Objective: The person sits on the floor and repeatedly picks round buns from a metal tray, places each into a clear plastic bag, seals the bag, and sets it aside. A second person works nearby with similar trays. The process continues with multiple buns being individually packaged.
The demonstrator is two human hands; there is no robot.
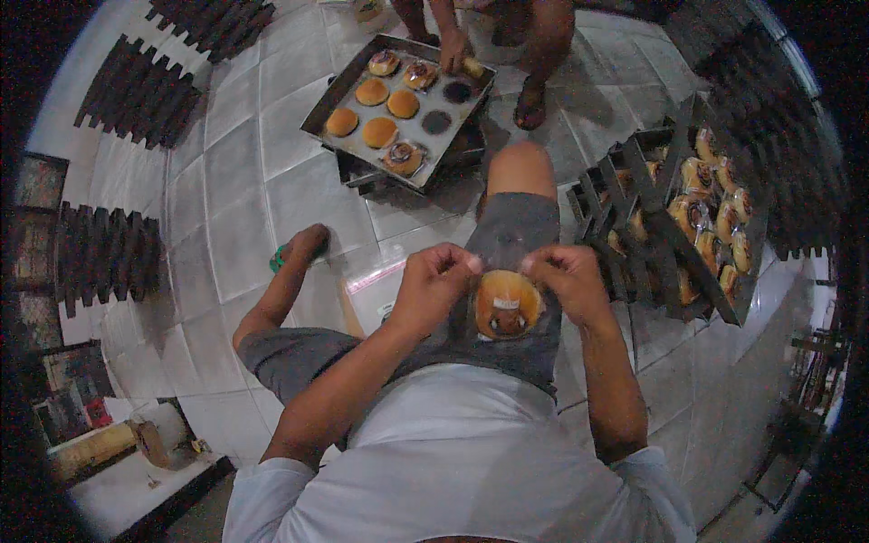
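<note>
A round bread bun in a clear plastic bag [508, 305], with a printed label on it, hangs above my lap. My left hand [438, 282] pinches the left corner of the bag's top edge. On the opposite corner, the fingers of my right hand [567, 278] are closed. Ahead of me a square metal tray [434, 170] holds several round buns; some, like the wrapped bun [403, 159] near its front corner, are in clear plastic. Beside my left thigh, partly behind my left hand, lies a pack of plastic bags [373, 292].
Stacked metal trays [730, 305] stand at the right, the top one full of wrapped buns. Across the bun tray, a co-worker's hand [455, 51] reaches over its far edge. More dark tray stacks [108, 254] line the left. A low white table [129, 502] bears rolls at the lower left.
</note>
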